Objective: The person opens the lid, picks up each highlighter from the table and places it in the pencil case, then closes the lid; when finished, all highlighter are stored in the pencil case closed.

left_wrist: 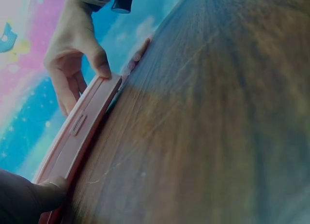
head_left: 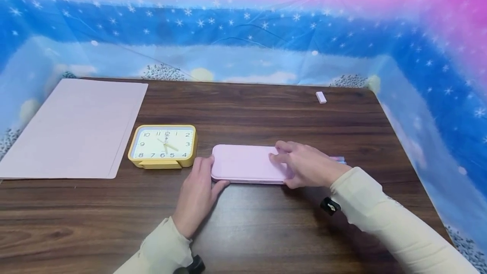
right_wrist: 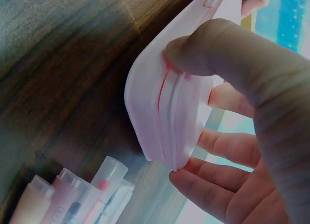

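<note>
Between the two hands, a pink case (head_left: 243, 162) is lying flat on the dark wooden table (head_left: 266, 231), its long side running from left to right as I am viewing it from my remote seat. At its left end, the left hand (head_left: 195, 193) is holding the corner: I am seeing the fingers bending against the short end while the thumb is pressing the near long edge. At its right end, the right hand (head_left: 304, 164) is grasping it too, the thumb resting on the near side close to the corner and the fingers reaching over the top. Through the right wrist view I am finding several capped pens (right_wrist: 104, 185) lying just beyond that end, apart from the case; from the head view, the right hand and wrist are mostly covering them. Just left of the case, near the left fingertips, a yellow clock (head_left: 162, 147) is leaning back with its dial facing up toward me. Farther left, a large pale sheet (head_left: 76, 130) is lying flat, and toward the far right edge a small white block (head_left: 321, 97) is resting well apart from both hands.
</note>
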